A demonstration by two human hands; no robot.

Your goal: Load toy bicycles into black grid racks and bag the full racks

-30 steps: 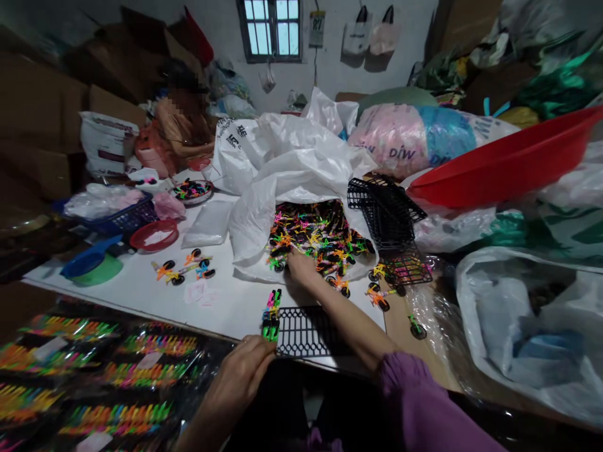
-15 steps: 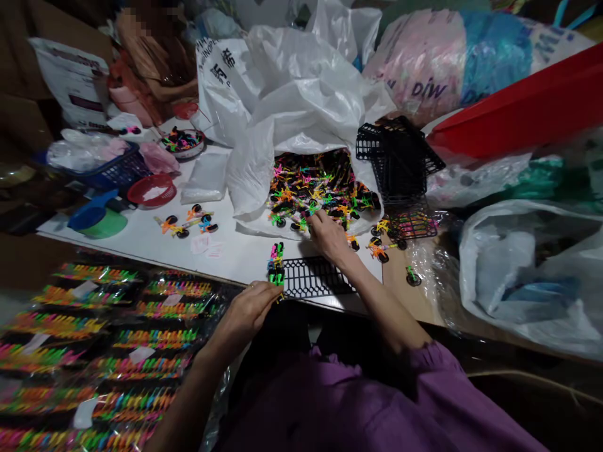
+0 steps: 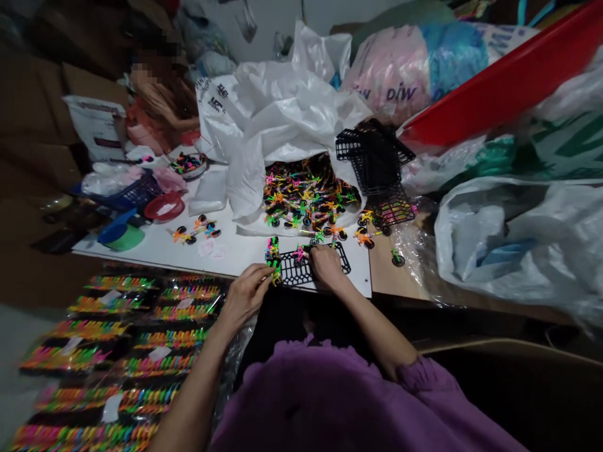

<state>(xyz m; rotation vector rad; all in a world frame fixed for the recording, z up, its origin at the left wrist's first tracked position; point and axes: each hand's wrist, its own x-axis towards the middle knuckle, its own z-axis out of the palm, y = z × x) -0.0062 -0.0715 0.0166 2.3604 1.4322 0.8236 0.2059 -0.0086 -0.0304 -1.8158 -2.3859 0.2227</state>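
A pink toy bicycle (image 3: 299, 253) is pinched in the fingers of the right hand (image 3: 325, 265) and held over the black plastic rack (image 3: 340, 256), which lies at the near edge of the white table (image 3: 235, 251). The rack's left end, where a few bicycles (image 3: 272, 250) are already slotted, is touched by the left hand (image 3: 245, 295); whether anything is gripped there cannot be told. One opened white sack (image 3: 282, 119) is seen just beyond, with a heap of bicycles (image 3: 306, 201) too many to count. Four or so loose ones (image 3: 195, 231) lie to the left. "DiW" is read on one bale (image 3: 400, 69). Bare tabletop is left between rack and sack.
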